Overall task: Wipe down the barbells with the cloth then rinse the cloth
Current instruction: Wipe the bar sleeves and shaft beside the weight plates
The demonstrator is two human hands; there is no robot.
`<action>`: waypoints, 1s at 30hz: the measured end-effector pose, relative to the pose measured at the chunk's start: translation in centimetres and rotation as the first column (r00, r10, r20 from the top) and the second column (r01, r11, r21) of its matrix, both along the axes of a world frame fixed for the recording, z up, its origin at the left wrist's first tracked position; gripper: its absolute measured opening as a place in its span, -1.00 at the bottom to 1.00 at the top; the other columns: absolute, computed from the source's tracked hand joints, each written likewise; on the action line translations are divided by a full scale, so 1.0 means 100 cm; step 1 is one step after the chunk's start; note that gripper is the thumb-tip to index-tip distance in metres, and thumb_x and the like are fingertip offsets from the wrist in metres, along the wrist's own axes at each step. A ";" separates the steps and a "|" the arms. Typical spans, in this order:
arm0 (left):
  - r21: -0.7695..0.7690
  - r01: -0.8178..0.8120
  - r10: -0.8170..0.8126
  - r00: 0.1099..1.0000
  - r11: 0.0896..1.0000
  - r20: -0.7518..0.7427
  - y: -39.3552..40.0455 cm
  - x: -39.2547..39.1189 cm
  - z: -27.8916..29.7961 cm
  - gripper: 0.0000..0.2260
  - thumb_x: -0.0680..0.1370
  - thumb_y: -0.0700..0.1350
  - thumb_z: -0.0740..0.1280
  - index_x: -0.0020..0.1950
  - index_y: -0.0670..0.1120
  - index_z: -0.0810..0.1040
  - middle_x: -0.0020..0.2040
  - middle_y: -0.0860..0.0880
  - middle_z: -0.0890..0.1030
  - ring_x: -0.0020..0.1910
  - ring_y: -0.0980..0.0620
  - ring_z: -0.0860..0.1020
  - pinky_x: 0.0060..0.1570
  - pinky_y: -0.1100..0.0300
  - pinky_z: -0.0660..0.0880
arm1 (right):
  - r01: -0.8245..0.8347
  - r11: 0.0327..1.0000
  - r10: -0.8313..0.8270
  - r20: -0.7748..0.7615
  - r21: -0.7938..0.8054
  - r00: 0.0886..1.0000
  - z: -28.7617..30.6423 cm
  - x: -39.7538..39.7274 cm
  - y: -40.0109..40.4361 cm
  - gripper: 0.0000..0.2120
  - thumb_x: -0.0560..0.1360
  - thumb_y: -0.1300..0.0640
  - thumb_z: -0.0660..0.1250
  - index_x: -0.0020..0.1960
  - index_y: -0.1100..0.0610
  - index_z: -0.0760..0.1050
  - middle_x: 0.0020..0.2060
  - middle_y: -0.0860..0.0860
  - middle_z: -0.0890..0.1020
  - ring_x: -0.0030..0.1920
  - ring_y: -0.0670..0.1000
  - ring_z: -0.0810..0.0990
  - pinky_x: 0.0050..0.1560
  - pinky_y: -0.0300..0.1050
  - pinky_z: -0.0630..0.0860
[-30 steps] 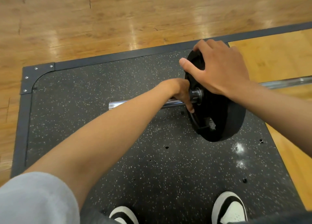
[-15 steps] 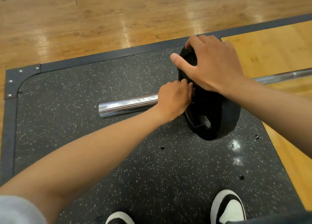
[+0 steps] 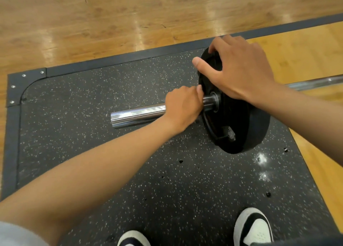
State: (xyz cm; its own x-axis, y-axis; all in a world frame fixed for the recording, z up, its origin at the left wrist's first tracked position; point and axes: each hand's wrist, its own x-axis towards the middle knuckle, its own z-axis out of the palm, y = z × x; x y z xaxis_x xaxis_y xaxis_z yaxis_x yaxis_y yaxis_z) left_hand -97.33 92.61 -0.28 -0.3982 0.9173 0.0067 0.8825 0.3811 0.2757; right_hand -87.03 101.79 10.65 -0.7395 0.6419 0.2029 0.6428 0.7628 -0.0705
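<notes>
— Since half a second ago, what has moved?

— Little. Both hands keep their places at the barbell; the left hand (image 3: 182, 104) has slipped a touch outward along the sleeve, so a short bright stretch of steel now shows between its knuckles and the plate's hub.

— Going left to right from the plate, then?

— Farthest left of the plate sits the bolted corner bracket (image 3: 22, 86) of the speckled rubber mat (image 3: 96, 153). Nearer, the chrome barbell sleeve (image 3: 137, 114) ends free above the mat. Just left of the plate, the left hand's fingers are curled round that sleeve, gripping it. No cloth shows in that fist; I cannot tell if one is inside.

— And the plate itself?

— The black weight plate (image 3: 246, 130) stands on edge on the mat, threaded on the sleeve. The right hand (image 3: 241, 73) lies over its top rim, fingers bent over the far side, thumb on the near face. Right of the plate, the barbell shaft (image 3: 315, 81) runs on over wood flooring (image 3: 306, 47). Below the plate, two black-and-white sneakers (image 3: 254, 227).
</notes>
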 end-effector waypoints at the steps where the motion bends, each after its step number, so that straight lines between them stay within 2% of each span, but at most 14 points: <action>1: 0.006 -0.047 0.047 0.999 0.999 -0.006 -0.010 -0.014 -0.004 -0.53 0.74 0.06 0.00 -0.26 -0.07 0.46 -0.28 -0.15 0.61 -0.29 -0.26 0.58 -0.29 0.05 0.37 | -0.004 1.000 0.004 -0.001 0.001 1.000 -0.001 0.001 0.000 -0.32 0.59 -0.47 -0.05 0.14 0.10 0.49 0.09 0.07 0.61 0.15 0.14 0.54 0.08 0.11 0.39; 4: -0.026 -0.153 0.152 0.988 0.988 -0.030 -0.023 -0.030 -0.005 -0.36 0.73 0.17 -0.12 -0.27 -0.10 0.56 -0.34 -0.14 0.52 -0.36 -0.20 0.45 -0.32 0.06 0.32 | -0.009 1.000 0.009 -0.007 0.006 1.000 0.000 0.002 -0.002 -0.30 0.60 -0.46 -0.06 0.16 0.12 0.50 0.11 0.09 0.61 0.15 0.17 0.54 0.10 0.14 0.39; 6: -0.022 -0.107 0.106 0.993 0.994 -0.060 -0.010 -0.013 -0.002 -0.36 0.73 0.12 -0.18 -0.15 -0.09 0.62 -0.36 -0.11 0.48 -0.41 -0.17 0.39 -0.40 0.09 0.21 | -0.005 1.000 0.005 -0.022 -0.002 1.000 0.001 0.001 -0.003 -0.33 0.62 -0.44 -0.07 0.15 0.12 0.48 0.08 0.10 0.60 0.12 0.18 0.53 0.07 0.13 0.38; 7: -0.027 -0.073 0.071 0.995 0.997 -0.063 -0.001 0.001 0.002 -0.39 0.72 0.09 -0.18 -0.09 -0.09 0.63 -0.35 -0.11 0.48 -0.40 -0.18 0.41 -0.40 0.09 0.19 | -0.002 1.000 0.001 -0.032 -0.012 0.999 0.001 0.001 -0.003 -0.35 0.62 -0.42 -0.06 0.14 0.12 0.47 0.05 0.10 0.60 0.10 0.18 0.53 0.05 0.12 0.37; 10: -0.016 0.020 -0.020 1.000 1.000 0.014 0.018 0.031 0.008 -0.53 0.73 0.11 -0.09 -0.16 -0.04 0.48 -0.25 -0.13 0.62 -0.29 -0.24 0.58 -0.33 0.07 0.29 | -0.002 1.000 0.002 -0.056 -0.010 0.998 -0.001 0.005 -0.002 -0.41 0.64 -0.38 -0.04 0.11 0.11 0.45 0.02 0.08 0.59 0.05 0.18 0.52 -0.03 0.07 0.30; 13: 0.082 0.146 -0.152 0.986 0.986 0.073 0.011 0.019 0.001 -0.45 0.68 0.28 -0.08 -0.11 -0.07 0.50 -0.27 -0.08 0.60 -0.31 -0.19 0.58 -0.34 0.05 0.32 | -0.013 1.000 0.013 -0.052 0.005 0.999 -0.001 0.007 -0.003 -0.42 0.64 -0.37 -0.04 0.12 0.11 0.46 0.02 0.07 0.61 0.05 0.17 0.54 -0.01 0.08 0.31; 15: 0.102 0.238 -0.246 0.967 0.966 0.071 -0.003 -0.005 -0.005 -0.42 0.59 0.44 0.02 -0.10 -0.03 0.50 -0.30 0.00 0.57 -0.33 -0.11 0.57 -0.36 0.05 0.39 | -0.015 1.000 0.016 -0.053 0.019 0.998 -0.001 0.007 -0.003 -0.41 0.64 -0.37 -0.05 0.13 0.11 0.46 0.04 0.08 0.62 0.06 0.18 0.54 -0.01 0.06 0.28; 17: 0.038 0.231 -0.233 0.969 0.972 0.081 -0.012 -0.032 -0.011 -0.34 0.43 0.60 0.12 -0.12 0.00 0.53 -0.33 0.06 0.58 -0.34 -0.06 0.58 -0.31 0.06 0.51 | -0.017 1.000 0.018 -0.050 0.025 0.999 -0.003 0.007 -0.004 -0.40 0.64 -0.38 -0.06 0.14 0.10 0.46 0.04 0.08 0.61 0.07 0.18 0.54 0.00 0.05 0.25; 19: -0.036 0.201 -0.197 0.976 0.979 0.087 -0.009 -0.038 -0.012 -0.27 0.32 0.67 0.16 -0.14 0.01 0.57 -0.33 0.06 0.59 -0.33 -0.04 0.59 -0.24 0.05 0.58 | -0.023 1.000 0.024 -0.043 0.022 0.999 -0.002 0.005 -0.004 -0.38 0.64 -0.39 -0.07 0.15 0.11 0.46 0.03 0.08 0.61 0.07 0.17 0.53 0.07 0.09 0.31; 21: -0.057 0.233 -0.227 0.969 0.971 0.095 0.005 -0.026 -0.010 -0.29 0.27 0.65 0.24 -0.13 0.00 0.57 -0.29 0.03 0.62 -0.28 -0.07 0.62 -0.18 0.01 0.61 | -0.022 1.000 0.022 -0.036 0.012 0.999 0.000 0.002 -0.004 -0.37 0.64 -0.40 -0.06 0.16 0.12 0.46 0.04 0.10 0.61 0.07 0.18 0.53 0.12 0.13 0.34; 25: -0.125 0.389 -0.365 0.914 0.913 0.177 0.027 -0.014 -0.003 -0.30 0.24 0.50 0.48 0.06 -0.02 0.50 -0.06 -0.01 0.66 -0.06 -0.12 0.64 -0.04 0.00 0.59 | -0.017 1.000 0.018 -0.030 0.025 0.999 0.001 0.002 0.000 -0.37 0.64 -0.40 -0.03 0.17 0.14 0.46 0.04 0.11 0.61 0.06 0.20 0.54 0.09 0.13 0.35; 27: -0.185 0.448 -0.411 0.888 0.874 0.208 0.027 -0.021 -0.003 -0.30 0.23 0.42 0.55 0.10 -0.03 0.45 0.00 -0.01 0.64 -0.04 -0.10 0.62 0.00 0.00 0.58 | -0.021 0.999 0.022 -0.025 0.027 0.999 0.002 0.002 -0.002 -0.36 0.63 -0.40 -0.03 0.16 0.13 0.46 0.04 0.11 0.61 0.05 0.20 0.54 0.08 0.13 0.35; 30: -0.186 0.441 -0.398 0.888 0.878 0.229 0.023 -0.022 -0.002 -0.33 0.24 0.36 0.57 0.10 -0.03 0.44 -0.02 0.00 0.63 -0.05 -0.09 0.62 0.00 -0.02 0.58 | -0.037 0.998 0.038 -0.016 0.041 0.999 0.002 0.000 -0.005 -0.36 0.63 -0.41 -0.03 0.15 0.13 0.46 0.04 0.12 0.61 0.04 0.21 0.54 0.08 0.14 0.36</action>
State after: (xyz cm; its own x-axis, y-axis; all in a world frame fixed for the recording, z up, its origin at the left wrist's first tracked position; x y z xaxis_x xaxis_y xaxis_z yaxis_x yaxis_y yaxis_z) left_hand -99.52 94.94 -0.50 0.0500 0.9655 -0.2554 0.9170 0.0570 0.3949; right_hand -87.00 101.28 10.82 -0.7589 0.6049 0.2413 0.6129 0.7886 -0.0495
